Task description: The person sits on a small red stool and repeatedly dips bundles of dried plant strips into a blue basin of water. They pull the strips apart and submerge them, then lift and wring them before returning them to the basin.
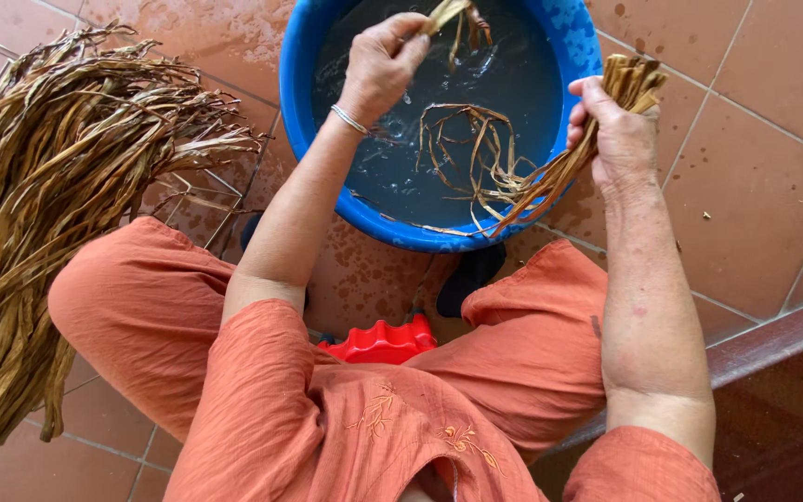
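Observation:
A blue round basin full of water stands on the tiled floor in front of my knees. My left hand is over the water, pinching a few wet brown plant strips at their top. My right hand rests at the basin's right rim, closed around a bundle of brown strips whose lower ends trail into the water. Loose strips float in the basin between the two hands.
A big heap of dried brown strips lies on the floor to my left. A red plastic stool shows between my legs. The reddish tiles near the basin are wet. A dark step edge runs at lower right.

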A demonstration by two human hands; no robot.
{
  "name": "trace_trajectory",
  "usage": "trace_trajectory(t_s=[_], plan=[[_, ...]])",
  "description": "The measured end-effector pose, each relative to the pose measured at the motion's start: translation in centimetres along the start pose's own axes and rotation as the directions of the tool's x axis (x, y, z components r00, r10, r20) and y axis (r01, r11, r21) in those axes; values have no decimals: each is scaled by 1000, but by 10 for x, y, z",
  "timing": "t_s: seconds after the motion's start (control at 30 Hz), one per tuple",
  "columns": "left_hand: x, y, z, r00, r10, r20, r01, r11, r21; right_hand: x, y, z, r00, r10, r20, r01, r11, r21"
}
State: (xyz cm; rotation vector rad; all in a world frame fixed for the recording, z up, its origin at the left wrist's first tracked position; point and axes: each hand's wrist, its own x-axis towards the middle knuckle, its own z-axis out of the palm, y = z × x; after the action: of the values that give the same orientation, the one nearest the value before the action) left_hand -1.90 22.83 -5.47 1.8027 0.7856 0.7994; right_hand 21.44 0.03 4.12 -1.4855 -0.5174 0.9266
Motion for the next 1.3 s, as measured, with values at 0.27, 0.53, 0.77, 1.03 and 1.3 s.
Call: trace_trajectory(t_s=[0.27, 0.53, 0.77, 1.03, 1.3], plan=[[-67, -53, -21, 828, -502, 249, -46, 383, 923, -15, -12, 7, 997, -26, 73, 31, 996, -79], [-34, -57, -16, 736, -566, 370, -109, 441, 891, -6, 0, -6, 999, 21, 42, -17, 996, -88], [4, -80, 82, 976, -205, -74, 207, 771, 602, -5, -5, 1, 997, 73, 33, -68, 987, -149], [-1, -66, 101, 942, -336, -14, 318, 879, 356, 2, 9, 2, 995, 100, 22, -97, 990, -106], [-45, 21, 96, 955, -100, 281, 260, 736, -624, 5, 0, 37, 998, 49, -49, -50, 999, -18]])
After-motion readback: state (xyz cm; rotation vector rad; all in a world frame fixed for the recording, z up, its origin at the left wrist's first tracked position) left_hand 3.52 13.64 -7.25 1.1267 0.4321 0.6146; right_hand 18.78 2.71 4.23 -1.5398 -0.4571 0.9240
